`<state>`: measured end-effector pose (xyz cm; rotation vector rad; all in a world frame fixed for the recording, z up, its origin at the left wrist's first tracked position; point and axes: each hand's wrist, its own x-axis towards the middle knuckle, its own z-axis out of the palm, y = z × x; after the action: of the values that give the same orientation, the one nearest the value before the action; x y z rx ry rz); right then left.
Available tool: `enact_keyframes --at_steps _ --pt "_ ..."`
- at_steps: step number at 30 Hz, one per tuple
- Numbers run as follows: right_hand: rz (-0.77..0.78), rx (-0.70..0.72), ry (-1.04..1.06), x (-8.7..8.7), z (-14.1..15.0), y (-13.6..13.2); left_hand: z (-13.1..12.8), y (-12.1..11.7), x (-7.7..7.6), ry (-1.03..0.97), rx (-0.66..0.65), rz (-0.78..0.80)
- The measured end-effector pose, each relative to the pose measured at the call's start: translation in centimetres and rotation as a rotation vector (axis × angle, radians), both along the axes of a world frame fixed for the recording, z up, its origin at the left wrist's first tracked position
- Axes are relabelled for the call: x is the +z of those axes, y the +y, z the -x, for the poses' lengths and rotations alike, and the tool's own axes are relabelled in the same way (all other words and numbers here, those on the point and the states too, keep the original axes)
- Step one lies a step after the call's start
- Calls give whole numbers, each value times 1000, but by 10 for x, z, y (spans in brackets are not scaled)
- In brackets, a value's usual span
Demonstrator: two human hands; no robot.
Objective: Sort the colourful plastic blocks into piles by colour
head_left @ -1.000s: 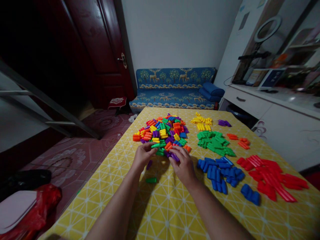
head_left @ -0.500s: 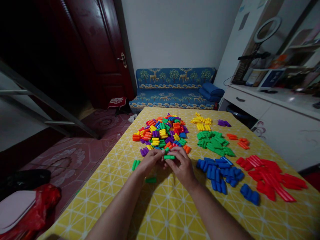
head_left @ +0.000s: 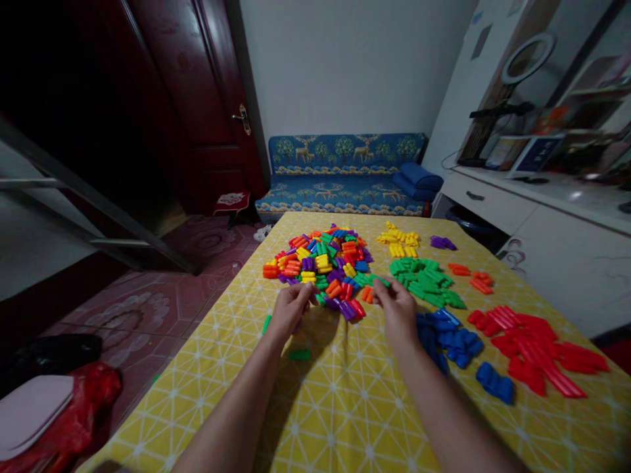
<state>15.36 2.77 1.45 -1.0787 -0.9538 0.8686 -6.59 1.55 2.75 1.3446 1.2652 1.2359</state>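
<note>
My left hand [head_left: 292, 309] is at the near left edge of a mixed heap of coloured plastic building blocks [head_left: 323, 264]. Its thumb and fingers are closed together, and whatever lies in them is hidden. To the right of the heap, my right hand [head_left: 397, 309] pinches a green block [head_left: 380, 281] between thumb and fingertips. Just beyond that hand lies a pile of green blocks [head_left: 424, 282]. Blue blocks [head_left: 456, 341] lie beside its wrist, partly covered by it. A loose green block [head_left: 299, 355] rests near my left forearm.
Red blocks [head_left: 537, 348] lie at the right of the yellow patterned tablecloth [head_left: 340, 420]. Yellow blocks [head_left: 401, 240], purple blocks [head_left: 442, 242] and orange blocks [head_left: 479, 281] form small groups farther back. A blue sofa [head_left: 335, 187] stands beyond the table, a white cabinet [head_left: 566, 243] to the right.
My hands were together over green blocks in front of the heap and have moved apart. The right has gone right with a green block, the left a little left. Purple and red blocks are uncovered between them.
</note>
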Motion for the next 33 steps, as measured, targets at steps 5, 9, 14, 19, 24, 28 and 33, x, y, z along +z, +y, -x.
enact_keyframes --at_steps 5,9,14,19,24,28,33 --pt "-48 -219 293 -10 -54 32 25 7 -1 336 424 -97" --pt "-86 -301 304 -12 -73 37 40 1 11 745 554 -6" --pt "-91 -325 -18 0 -36 12 51 -4 24 1038 524 287" --pt "-242 440 -647 15 39 -45 59 -2 23 1073 522 342" --pt "-475 817 -1159 -4 85 -78 59 -1 15 1025 335 243" --pt "-368 598 -1226 -25 87 -59 53 0 5 1063 204 71" --pt "-340 388 -1094 -20 72 -41 48 3 -1 1018 175 -13"
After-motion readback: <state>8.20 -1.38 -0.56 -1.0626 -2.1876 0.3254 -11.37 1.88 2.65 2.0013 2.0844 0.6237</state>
